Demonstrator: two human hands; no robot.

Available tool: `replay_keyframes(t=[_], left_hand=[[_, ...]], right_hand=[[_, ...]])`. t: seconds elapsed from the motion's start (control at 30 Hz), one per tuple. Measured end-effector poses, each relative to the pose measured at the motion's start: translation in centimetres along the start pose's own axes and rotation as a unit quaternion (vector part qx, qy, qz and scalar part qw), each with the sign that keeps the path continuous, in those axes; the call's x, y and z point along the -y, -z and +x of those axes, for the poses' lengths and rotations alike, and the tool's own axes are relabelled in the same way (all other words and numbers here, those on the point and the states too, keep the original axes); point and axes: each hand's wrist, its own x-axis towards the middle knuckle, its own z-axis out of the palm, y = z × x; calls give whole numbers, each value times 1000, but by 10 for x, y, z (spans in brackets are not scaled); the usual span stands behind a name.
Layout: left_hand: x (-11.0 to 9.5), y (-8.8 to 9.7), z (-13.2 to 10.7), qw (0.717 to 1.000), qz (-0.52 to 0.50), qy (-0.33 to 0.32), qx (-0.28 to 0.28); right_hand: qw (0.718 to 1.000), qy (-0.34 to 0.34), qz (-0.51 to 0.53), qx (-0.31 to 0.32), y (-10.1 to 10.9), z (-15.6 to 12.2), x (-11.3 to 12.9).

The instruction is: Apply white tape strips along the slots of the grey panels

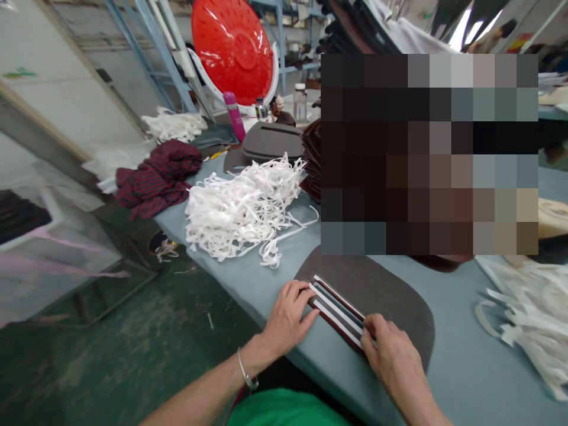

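Both my hands work on a dark brown rounded panel (394,296), probably felt or leather, lying on the table. Across it lie white and dark strips (338,312), alternating side by side over a maroon layer. My left hand (288,316), with a thin metal bangle at the wrist, holds the strips' near ends with its fingertips. My right hand (386,355) grips their other ends between fingers and thumb. The hands are a short way apart, and the strips' middle shows between them.
A heap of white cut strips (244,210) lies on the grey-blue table (284,260) beyond my hands. Further left is a maroon striped cloth (157,177). Dark panels (266,142), a pink bottle (234,115) and a red colander (233,50) stand behind. White scraps (528,325) lie right.
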Motion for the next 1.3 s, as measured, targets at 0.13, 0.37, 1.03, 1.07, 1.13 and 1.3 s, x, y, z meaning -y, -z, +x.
replay_keyframes(t=[0.13, 0.37, 1.03, 1.07, 1.13, 1.3], left_hand=[[-1, 1, 1, 1000, -2, 5, -4], [-5, 5, 2, 998, 48, -18, 32], [-6, -6, 0, 989, 129, -61, 48], [-5, -7, 1, 988, 130, -65, 47], [-4, -9, 1, 988, 131, -71, 45], [-1, -11, 1, 987, 132, -78, 47]], right_hand=[[996, 55, 51, -49, -9, 22, 31], [982, 126, 71, -119, -22, 57, 89], [984, 112, 100, -93, -3, -80, -44], [982, 89, 134, -96, -3, -80, -44], [973, 59, 192, -111, -3, -79, -44], [961, 11, 249, -121, 2, -79, -44]])
